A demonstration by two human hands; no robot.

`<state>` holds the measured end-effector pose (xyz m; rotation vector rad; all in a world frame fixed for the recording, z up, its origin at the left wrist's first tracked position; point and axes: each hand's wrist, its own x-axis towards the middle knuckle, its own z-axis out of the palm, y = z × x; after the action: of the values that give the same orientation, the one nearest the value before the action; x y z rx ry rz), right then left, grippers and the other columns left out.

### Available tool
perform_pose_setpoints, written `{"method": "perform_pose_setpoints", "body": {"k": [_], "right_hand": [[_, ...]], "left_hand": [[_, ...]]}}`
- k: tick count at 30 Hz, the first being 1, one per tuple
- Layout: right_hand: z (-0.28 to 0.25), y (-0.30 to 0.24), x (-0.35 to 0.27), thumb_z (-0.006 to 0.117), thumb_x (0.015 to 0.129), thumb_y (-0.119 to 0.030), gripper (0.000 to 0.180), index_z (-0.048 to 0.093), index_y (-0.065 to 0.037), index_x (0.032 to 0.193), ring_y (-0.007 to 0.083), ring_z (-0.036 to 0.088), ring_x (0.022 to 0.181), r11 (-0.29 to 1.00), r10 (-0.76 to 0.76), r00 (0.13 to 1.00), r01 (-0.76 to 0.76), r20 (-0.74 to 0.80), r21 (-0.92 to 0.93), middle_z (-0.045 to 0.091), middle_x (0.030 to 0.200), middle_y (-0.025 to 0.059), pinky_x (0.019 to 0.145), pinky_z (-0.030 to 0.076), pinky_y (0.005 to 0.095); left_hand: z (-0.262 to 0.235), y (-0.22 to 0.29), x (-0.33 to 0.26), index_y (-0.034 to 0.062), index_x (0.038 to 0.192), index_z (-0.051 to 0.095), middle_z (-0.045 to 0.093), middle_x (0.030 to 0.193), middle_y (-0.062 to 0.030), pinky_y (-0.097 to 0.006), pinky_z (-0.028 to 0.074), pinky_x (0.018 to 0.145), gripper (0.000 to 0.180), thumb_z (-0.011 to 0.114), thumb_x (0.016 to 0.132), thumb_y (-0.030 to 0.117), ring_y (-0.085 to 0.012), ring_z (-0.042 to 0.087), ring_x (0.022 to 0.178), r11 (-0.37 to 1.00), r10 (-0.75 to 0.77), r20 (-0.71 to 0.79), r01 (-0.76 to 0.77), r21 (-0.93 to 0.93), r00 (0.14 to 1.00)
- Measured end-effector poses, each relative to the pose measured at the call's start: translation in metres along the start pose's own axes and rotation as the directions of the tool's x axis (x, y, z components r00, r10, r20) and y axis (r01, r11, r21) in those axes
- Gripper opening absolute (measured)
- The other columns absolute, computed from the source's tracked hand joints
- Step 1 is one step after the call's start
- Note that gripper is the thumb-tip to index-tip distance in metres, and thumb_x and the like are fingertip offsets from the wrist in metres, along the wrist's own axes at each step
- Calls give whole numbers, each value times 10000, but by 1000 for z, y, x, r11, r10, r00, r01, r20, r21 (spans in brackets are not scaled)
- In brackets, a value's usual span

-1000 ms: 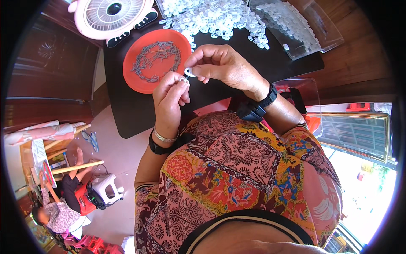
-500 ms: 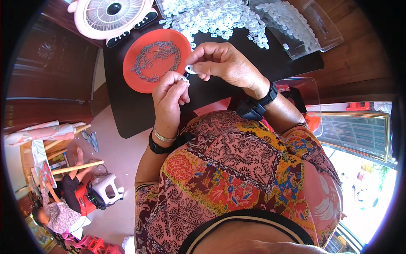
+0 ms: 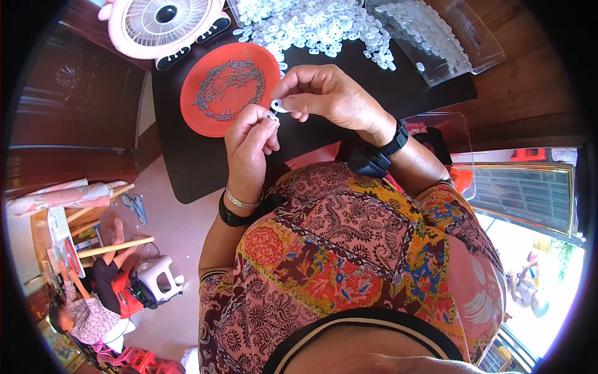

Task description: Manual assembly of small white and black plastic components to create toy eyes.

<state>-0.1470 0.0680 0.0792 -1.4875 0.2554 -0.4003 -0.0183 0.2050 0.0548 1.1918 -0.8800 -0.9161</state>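
Observation:
My right hand (image 3: 336, 100) pinches a small white oval plastic piece (image 3: 278, 106) with a dark hole, between thumb and forefinger. Just below it, my left hand (image 3: 248, 138) grips another small white piece (image 3: 271, 116), its fingers curled in. The two pieces nearly meet, and whether they touch cannot be made out. Behind my left hand lies a round orange-red plate (image 3: 192, 115) bearing several thin grey pins or screws (image 3: 260, 82). A heap of white oval plastic pieces (image 3: 311, 28) spreads over the table beyond my hands.
The black table (image 3: 187, 168) has a pink-and-white fan (image 3: 177, 43) at its far left. A clear bin (image 3: 489, 59) of white pieces stands far right. At lower left, another person (image 3: 90, 315) sits near a white stool (image 3: 159, 274) and blue slippers (image 3: 134, 207).
The piece in my right hand has come slightly down, closer to the one in my left. The dark part between them shows less. My left hand has hardly moved.

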Motion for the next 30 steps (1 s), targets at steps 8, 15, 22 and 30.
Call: {"method": "perform_pose_setpoints", "body": {"k": [8,15,22,30], "right_hand": [[3,4,0,628,869,-87,149,651,-1,989,59,535,694,994,-79,997,77,-19,-83,620,797,3,631,461,210],[3,5,0,640,863,-92,141,658,-3,971,56,539,696,995,-67,997,64,-35,-82,625,792,1,631,462,207],[11,15,-2,650,862,-110,134,663,-11,953,59,556,705,993,-75,995,69,-62,-100,639,802,3,646,475,213],[20,24,-8,720,778,-44,269,624,-37,1030,107,633,819,906,-268,957,211,-111,-366,626,883,36,703,500,244]], "left_hand": [[0,0,0,38,794,509,475,662,13,-202,326,518,116,484,893,95,-48,426,557,1000,-11,6,11,15,1000],[3,0,-1,39,785,499,469,659,17,-197,323,511,125,484,895,97,-45,421,552,1000,-22,-28,22,22,999],[2,-5,0,30,803,498,474,643,-7,-208,320,508,147,435,902,118,-76,434,554,999,-24,-33,26,47,999],[5,-6,2,18,862,542,507,658,-18,-207,350,512,164,448,898,146,-92,466,557,995,-87,-97,82,-54,991]]}}
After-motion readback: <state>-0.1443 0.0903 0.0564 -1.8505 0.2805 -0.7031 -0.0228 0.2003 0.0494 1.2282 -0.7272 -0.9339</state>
